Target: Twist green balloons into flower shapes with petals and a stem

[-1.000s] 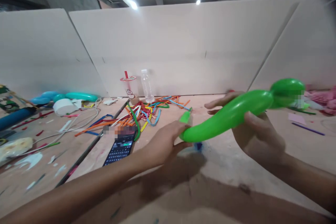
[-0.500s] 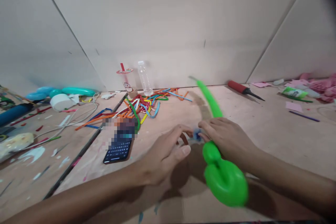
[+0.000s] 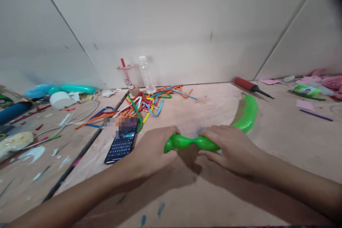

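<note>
A long green balloon stretches sideways between my two hands, with a narrow pinched spot at its middle. My left hand is wrapped round its left end, where a small rounded section shows. On the other side of the narrow spot, my right hand grips the balloon with fingers over the top and thumb below. Past my right hand the rest of the balloon curves up and away, ending in a thin tip near the red pump.
A phone lies left of my hands, by a pile of uninflated balloons. Behind stand a cup and a clear bottle. A red pump lies at back right; a white roll at left.
My left hand has taken hold of the green balloon. The looped part that hung below my right hand is no longer seen there, and the long tail has swung to the right.
</note>
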The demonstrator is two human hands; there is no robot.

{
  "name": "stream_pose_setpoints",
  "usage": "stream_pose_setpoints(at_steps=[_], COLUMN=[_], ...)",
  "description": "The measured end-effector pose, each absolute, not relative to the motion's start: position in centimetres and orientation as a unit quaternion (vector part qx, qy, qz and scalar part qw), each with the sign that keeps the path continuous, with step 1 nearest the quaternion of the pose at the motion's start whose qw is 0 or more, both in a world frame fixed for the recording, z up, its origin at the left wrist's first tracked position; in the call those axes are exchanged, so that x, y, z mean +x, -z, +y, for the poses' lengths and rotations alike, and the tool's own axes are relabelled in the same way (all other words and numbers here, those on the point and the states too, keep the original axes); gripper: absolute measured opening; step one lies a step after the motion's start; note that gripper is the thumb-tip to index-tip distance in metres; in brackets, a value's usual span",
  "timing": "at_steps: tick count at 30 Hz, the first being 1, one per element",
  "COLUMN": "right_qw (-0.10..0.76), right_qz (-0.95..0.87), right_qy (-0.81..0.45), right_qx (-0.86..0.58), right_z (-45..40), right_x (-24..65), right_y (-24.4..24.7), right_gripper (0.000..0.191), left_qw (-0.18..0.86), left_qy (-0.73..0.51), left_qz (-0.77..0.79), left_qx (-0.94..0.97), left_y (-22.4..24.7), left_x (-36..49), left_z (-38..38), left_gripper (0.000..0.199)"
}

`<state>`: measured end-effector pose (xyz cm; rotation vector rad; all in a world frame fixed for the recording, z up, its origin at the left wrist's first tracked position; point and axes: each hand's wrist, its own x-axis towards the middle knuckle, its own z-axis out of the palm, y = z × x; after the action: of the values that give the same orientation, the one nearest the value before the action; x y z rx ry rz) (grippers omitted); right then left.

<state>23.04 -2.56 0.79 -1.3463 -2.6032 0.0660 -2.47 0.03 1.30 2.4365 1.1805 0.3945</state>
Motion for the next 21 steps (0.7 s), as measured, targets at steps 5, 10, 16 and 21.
stream_pose_setpoints(at_steps=[5, 10, 16, 21], right_qw=[0.079, 0.079, 0.132, 0.099], right_qz=[-0.892, -0.912, -0.888, -0.886], right_qy=[0.044, 0.06, 0.065, 0.043], right_qx=[-0.444, -0.397, -0.436, -0.452], right_z=[-1.8, -1.5, -0.8, 0.4], right_x=[23.6, 24.0, 24.7, 25.8], right_y=[0.6, 1.3, 0.5, 0.8], right_gripper=[0.02, 0.011, 0.024, 0.023], left_qw=[0.157, 0.228, 0.339, 0.422], left_qy=[-0.143, -0.202, -0.268, -0.314], left_qz=[0.434, 0.377, 0.374, 0.407], left_qx=[0.875, 0.874, 0.821, 0.747], left_y=[-1.2, -0.4, -0.3, 0.0], left_x=[-2.2, -2.8, -5.1, -5.8], left_z=[-0.2, 0.3, 2.9, 3.9], left_gripper=[0.028, 0.028, 0.024, 0.025])
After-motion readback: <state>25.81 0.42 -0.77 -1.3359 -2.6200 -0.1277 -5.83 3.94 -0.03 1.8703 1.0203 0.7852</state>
